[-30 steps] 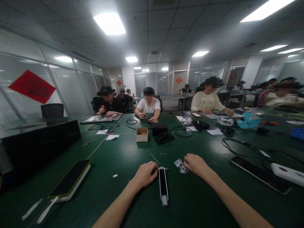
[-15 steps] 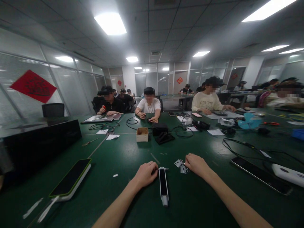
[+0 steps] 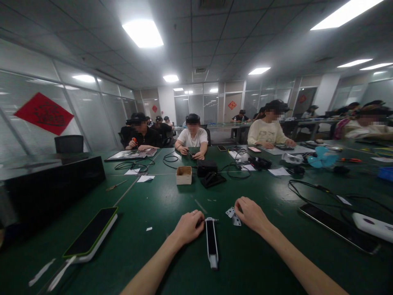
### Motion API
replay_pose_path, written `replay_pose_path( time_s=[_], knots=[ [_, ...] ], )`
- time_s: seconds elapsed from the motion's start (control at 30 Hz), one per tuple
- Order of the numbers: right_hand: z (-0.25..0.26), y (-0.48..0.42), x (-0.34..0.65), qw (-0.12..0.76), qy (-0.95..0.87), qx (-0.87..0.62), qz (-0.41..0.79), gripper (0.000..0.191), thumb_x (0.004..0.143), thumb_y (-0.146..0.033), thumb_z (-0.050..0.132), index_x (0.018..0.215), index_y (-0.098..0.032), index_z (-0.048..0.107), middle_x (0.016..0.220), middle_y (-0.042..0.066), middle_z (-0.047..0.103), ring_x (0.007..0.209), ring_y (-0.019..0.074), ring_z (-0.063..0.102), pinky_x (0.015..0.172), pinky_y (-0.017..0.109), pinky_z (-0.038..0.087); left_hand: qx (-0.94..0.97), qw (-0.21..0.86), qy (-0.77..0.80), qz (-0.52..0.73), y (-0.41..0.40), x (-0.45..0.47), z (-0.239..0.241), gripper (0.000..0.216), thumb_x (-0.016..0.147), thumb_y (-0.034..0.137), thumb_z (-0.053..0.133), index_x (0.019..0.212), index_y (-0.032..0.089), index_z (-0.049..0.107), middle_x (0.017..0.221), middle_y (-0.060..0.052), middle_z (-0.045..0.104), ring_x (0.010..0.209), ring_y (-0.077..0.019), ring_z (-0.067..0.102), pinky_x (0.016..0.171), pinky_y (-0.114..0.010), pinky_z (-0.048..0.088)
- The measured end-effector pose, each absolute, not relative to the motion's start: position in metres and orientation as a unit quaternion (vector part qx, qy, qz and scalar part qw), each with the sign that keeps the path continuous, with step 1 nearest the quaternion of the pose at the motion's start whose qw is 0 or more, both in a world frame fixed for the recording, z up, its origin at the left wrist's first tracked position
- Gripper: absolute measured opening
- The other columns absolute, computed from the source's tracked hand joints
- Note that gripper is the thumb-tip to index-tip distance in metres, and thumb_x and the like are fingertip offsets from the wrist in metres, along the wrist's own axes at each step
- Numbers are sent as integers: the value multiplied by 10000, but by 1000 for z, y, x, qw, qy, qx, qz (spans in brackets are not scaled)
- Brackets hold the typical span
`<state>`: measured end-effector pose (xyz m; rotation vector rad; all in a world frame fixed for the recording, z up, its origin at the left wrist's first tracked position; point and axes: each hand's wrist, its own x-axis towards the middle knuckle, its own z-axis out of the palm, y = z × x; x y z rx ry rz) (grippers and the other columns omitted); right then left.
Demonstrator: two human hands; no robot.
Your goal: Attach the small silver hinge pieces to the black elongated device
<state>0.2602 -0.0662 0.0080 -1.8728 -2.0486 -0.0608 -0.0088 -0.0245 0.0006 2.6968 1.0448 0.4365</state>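
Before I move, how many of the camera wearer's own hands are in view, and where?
2: the left hand, left of the far end of the white-framed black object; the right hand, at the right edge of the small pale plates. Their undersides are hidden.

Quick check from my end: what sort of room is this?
Probably a shared office workroom: people sit along the far side of a green table, glass partitions stand on the left, and a bright light panel is set in the tiled ceiling.
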Motion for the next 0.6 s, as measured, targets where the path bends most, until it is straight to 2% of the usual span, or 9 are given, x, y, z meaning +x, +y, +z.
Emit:
replay_pose_path(
  time_s=[0.3, 0.6],
  knots=[
    [1, -79, 213, 258, -780, -567, 66, 185, 902, -184, 436, 935, -145, 614, 888, 61, 633, 776, 153, 586, 725, 285, 486, 919, 93, 351, 155, -27, -6, 2, 90, 866, 193, 453, 909, 199, 532, 872, -8, 587, 756, -149, 554, 707, -256, 426],
    [2, -82, 210, 254, -786, -554, 105, 156, 886, -214, 476, 884, -162, 623, 862, 50, 645, 753, 148, 589, 699, 285, 493, 920, 89, 350, 150, -25, -6, 0, 107, 866, 202, 446, 916, 200, 541, 887, -14, 594, 761, -154, 560, 702, -260, 424]
  ],
)
